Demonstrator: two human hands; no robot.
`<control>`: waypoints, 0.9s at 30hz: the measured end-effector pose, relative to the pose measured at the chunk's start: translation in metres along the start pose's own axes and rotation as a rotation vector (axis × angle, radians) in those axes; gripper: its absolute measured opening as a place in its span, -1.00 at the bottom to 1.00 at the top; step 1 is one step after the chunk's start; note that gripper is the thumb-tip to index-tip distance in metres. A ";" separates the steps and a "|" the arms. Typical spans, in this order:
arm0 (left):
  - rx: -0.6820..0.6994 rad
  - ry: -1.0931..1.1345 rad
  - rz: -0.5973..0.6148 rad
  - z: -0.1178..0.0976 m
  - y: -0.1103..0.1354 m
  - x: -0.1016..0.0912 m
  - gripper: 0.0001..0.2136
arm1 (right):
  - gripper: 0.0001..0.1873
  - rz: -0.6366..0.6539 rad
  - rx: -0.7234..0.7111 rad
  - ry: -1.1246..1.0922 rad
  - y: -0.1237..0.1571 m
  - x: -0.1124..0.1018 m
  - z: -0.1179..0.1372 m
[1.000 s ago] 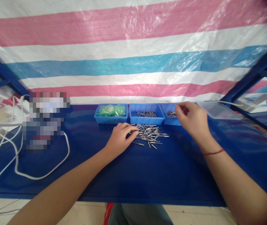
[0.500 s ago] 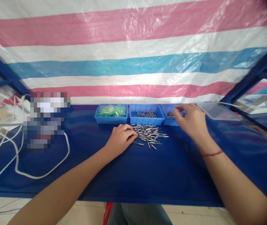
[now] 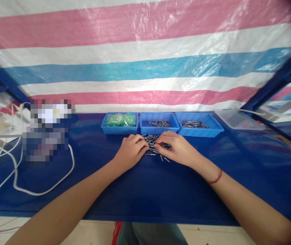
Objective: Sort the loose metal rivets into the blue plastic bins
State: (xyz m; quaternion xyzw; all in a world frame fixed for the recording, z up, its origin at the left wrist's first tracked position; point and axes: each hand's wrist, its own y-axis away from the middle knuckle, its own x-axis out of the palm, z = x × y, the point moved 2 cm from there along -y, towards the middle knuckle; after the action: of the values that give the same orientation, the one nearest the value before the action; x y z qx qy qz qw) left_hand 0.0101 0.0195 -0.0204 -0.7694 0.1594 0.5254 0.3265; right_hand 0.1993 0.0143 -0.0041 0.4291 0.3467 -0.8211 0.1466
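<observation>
A loose pile of small metal pins [image 3: 153, 142] lies on the blue table [image 3: 160, 190], just in front of three blue bins. My left hand [image 3: 131, 151] rests at the pile's left edge, fingers curled with the tips pinched on the pins. My right hand [image 3: 176, 148] covers the right half of the pile, fingers bent down into it. What either hand grips is too small to see. The left bin [image 3: 119, 123] holds green parts. More metal pins fill the middle bin [image 3: 159, 123] and the right bin [image 3: 198, 124].
A clear plastic tray [image 3: 238, 120] sits at the back right. White cables [image 3: 43, 190] loop over the table's left side beside a blurred-out object [image 3: 47, 131]. A striped tarp [image 3: 145, 58] closes the back. Blue frame bars [image 3: 275, 81] slant on both sides.
My right hand left the right bin and came down to the left onto the loose pile. My left hand stayed at the pile's left edge.
</observation>
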 end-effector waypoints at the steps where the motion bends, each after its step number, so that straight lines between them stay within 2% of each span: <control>1: -0.003 0.005 -0.017 -0.001 0.000 -0.001 -0.82 | -0.83 0.018 -0.016 -0.003 0.000 0.002 0.002; 7: -0.006 0.073 -0.098 -0.009 0.000 -0.007 -0.83 | -0.83 0.042 -0.052 0.012 -0.001 0.010 0.001; 12: -0.036 0.178 -0.149 -0.009 -0.002 -0.008 -0.86 | -0.82 0.034 -0.040 -0.085 -0.001 0.010 0.004; 16: -0.035 0.323 -0.173 -0.007 -0.003 -0.008 -0.85 | -0.80 -0.025 -0.025 -0.141 -0.001 0.010 0.011; 20: -0.033 0.482 -0.191 -0.007 -0.003 -0.009 -0.87 | -0.80 -0.028 -0.017 -0.178 -0.002 0.011 0.014; 24: -0.047 0.519 -0.225 -0.007 -0.003 -0.011 -0.88 | -0.89 0.007 -0.005 -0.172 -0.002 0.013 0.013; 27: -0.063 0.518 -0.238 -0.007 -0.003 -0.011 -0.89 | -0.86 0.026 -0.001 -0.169 -0.002 0.014 0.012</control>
State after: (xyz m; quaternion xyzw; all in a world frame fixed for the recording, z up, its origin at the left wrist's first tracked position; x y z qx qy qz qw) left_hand 0.0125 0.0157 -0.0081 -0.9011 0.1296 0.2740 0.3100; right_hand 0.1827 0.0081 -0.0098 0.3627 0.3281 -0.8521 0.1863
